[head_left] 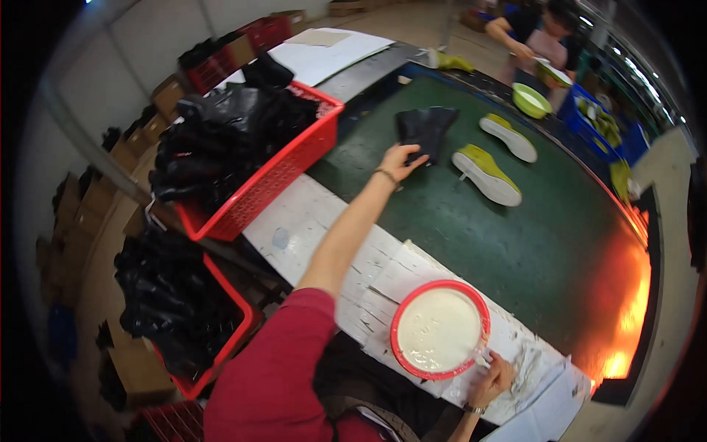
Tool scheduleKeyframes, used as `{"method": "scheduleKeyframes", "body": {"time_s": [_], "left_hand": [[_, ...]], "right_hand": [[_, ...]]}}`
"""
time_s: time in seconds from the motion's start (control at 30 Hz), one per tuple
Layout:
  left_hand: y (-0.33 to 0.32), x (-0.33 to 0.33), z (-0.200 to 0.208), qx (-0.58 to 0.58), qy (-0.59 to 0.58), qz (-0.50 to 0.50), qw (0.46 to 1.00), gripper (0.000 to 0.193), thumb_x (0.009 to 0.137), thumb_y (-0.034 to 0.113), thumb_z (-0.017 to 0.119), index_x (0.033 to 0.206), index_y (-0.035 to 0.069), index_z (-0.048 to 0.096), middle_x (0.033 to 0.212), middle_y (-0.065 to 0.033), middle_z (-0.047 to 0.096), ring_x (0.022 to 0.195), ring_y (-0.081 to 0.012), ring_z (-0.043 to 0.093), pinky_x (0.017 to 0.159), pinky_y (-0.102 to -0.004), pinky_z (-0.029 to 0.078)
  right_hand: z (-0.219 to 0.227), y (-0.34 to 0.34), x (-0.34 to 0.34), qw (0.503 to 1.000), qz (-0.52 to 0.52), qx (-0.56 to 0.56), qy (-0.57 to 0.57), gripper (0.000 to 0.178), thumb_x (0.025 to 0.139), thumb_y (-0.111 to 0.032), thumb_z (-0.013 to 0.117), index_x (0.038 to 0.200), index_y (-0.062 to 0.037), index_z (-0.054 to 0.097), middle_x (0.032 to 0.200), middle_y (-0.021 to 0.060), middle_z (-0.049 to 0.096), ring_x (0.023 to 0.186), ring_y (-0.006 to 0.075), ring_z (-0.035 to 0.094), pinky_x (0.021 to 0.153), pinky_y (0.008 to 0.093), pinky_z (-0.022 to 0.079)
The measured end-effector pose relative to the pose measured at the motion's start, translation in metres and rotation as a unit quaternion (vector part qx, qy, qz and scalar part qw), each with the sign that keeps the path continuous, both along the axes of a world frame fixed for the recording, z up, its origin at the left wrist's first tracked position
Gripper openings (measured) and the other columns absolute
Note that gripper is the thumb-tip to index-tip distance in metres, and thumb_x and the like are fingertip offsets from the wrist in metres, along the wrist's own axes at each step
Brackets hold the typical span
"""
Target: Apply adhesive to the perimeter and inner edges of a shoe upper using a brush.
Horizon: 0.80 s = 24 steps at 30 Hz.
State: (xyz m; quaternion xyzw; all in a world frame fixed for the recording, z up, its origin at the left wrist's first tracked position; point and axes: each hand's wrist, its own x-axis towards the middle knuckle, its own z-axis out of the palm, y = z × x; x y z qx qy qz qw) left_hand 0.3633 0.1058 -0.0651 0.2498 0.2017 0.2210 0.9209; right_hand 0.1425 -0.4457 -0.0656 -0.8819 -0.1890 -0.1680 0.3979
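My left hand (401,160) reaches far over the green conveyor belt (471,250), its fingers closed on the lower end of a black shoe upper (428,127). Beside that piece, to its right, lie two yellow-green shoes (486,175) with their white soles turned up. Close to me, my right hand (496,380) is closed at the right rim of a red bowl (396,337) that holds creamy white liquid. Something small and whitish shows at its fingertips, too small to name.
A red crate (265,188) heaped with black boots (228,125) stands left of the belt; another red crate (213,376) of boots sits below. Across the belt a person (541,44) works near a light green bowl (532,101) and blue crate (589,125). Orange glow lights the belt's right end.
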Motion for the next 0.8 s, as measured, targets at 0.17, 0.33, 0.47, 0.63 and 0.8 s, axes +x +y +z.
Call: {"method": "scheduleKeyframes", "body": {"time_s": [0.17, 0.33, 0.47, 0.63, 0.8], "left_hand": [[0.010, 0.008, -0.010, 0.421, 0.281, 0.016, 0.862, 0.081, 0.082, 0.005, 0.072, 0.156, -0.003, 0.039, 0.141, -0.0231, 0.061, 0.139, -0.0394, 0.052, 0.120, -0.0445, 0.037], [0.009, -0.116, 0.130, 0.841, 0.144, 0.225, 0.469, 0.056, 0.075, 0.006, 0.067, 0.131, 0.008, 0.069, 0.128, -0.0177, 0.069, 0.122, -0.0367, 0.062, 0.106, -0.0486, 0.046], [0.067, -0.254, 0.226, 0.764, 0.429, 0.451, 0.170, 0.040, 0.086, 0.023, 0.067, 0.127, 0.023, 0.069, 0.126, -0.0134, 0.062, 0.116, -0.0366, 0.055, 0.094, -0.0526, 0.043], [0.145, -0.329, 0.222, 0.633, 0.566, 0.404, 0.341, 0.042, 0.087, 0.018, 0.072, 0.129, 0.020, 0.070, 0.125, -0.0163, 0.066, 0.110, -0.0415, 0.066, 0.091, -0.0521, 0.055], [0.139, -0.357, 0.222, 0.638, 0.298, 0.527, 0.475, 0.038, 0.084, 0.000, 0.060, 0.117, 0.010, 0.077, 0.101, -0.0126, 0.077, 0.095, -0.0267, 0.074, 0.087, -0.0389, 0.057]], "right_hand": [[-0.005, 0.014, 0.002, 0.997, -0.065, -0.021, 0.047, 0.052, 0.112, -0.029, 0.035, 0.097, -0.0004, 0.077, 0.077, 0.0084, 0.062, 0.079, 0.0235, 0.052, 0.081, 0.0393, 0.040], [-0.007, 0.000, 0.003, 0.996, -0.066, -0.058, 0.030, 0.054, 0.113, -0.028, 0.033, 0.098, 0.0000, 0.077, 0.079, 0.0080, 0.061, 0.082, 0.0233, 0.052, 0.079, 0.0400, 0.040], [-0.010, 0.004, 0.006, 0.998, -0.049, -0.018, 0.044, 0.055, 0.113, -0.029, 0.032, 0.101, -0.0008, 0.078, 0.078, 0.0071, 0.063, 0.082, 0.0230, 0.053, 0.082, 0.0399, 0.040], [-0.002, 0.013, 0.006, 0.999, -0.002, 0.017, -0.038, 0.051, 0.114, -0.030, 0.032, 0.113, -0.0014, 0.075, 0.084, 0.0081, 0.062, 0.083, 0.0248, 0.053, 0.084, 0.0408, 0.039], [0.011, 0.009, -0.001, 0.993, -0.024, 0.065, -0.099, 0.044, 0.113, -0.025, 0.037, 0.123, 0.0023, 0.070, 0.099, 0.0133, 0.064, 0.091, 0.0252, 0.056, 0.082, 0.0388, 0.047]]}}
